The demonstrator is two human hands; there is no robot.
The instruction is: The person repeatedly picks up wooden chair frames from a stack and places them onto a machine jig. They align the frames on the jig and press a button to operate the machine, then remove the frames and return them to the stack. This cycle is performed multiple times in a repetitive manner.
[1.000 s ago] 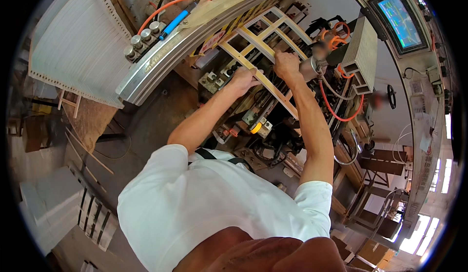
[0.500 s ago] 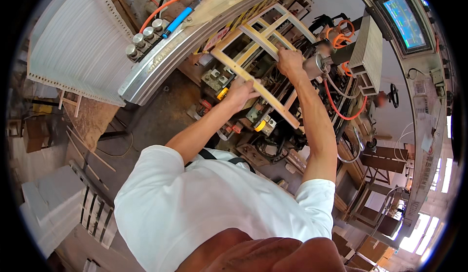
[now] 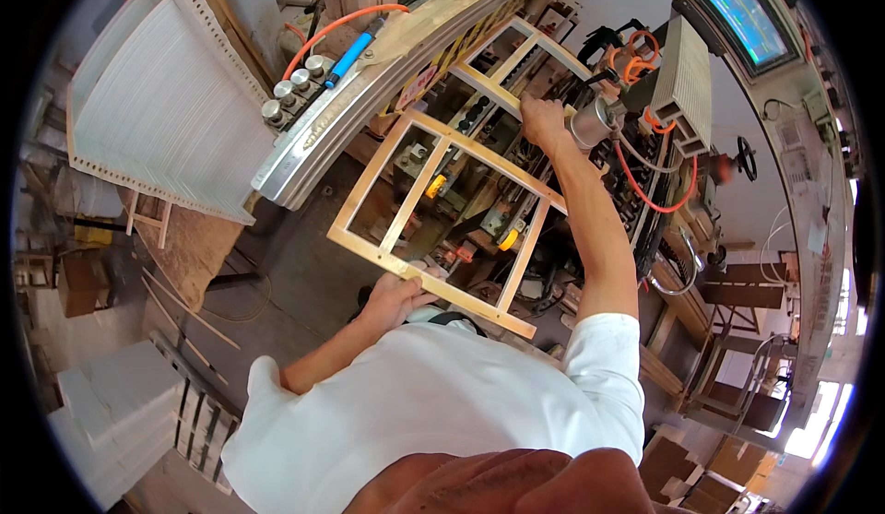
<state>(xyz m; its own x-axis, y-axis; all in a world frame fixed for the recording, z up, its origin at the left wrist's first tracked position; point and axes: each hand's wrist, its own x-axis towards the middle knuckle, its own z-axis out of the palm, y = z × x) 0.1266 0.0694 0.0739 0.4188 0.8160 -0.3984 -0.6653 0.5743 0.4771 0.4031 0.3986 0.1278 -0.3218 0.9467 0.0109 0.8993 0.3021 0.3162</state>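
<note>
A light wooden frame [image 3: 466,302] with crossbars lies tilted over the machine, close to my body. My left hand [image 3: 395,300] is closed on its near rail, thumb on top. Beyond it is a second wooden frame [image 3: 487,88], also with a crossbar. My right hand [image 3: 544,121] is closed at the near rail of that far frame, beside a metal cylinder [image 3: 591,124]. A gap shows between the two frames. The fingertips of my right hand are partly hidden.
A curved metal beam [image 3: 304,159] with a blue pen-like tool [image 3: 350,59] runs along the left. White slatted panels [image 3: 152,90] stand beyond it. Orange hoses [image 3: 687,196] hang at the right, below a lit screen [image 3: 743,13]. White blocks [image 3: 120,389] are stacked at lower left.
My left hand has drawn the near frame back toward my body, opening a gap between the frames. My right hand has stayed nearly in place at the far frame.
</note>
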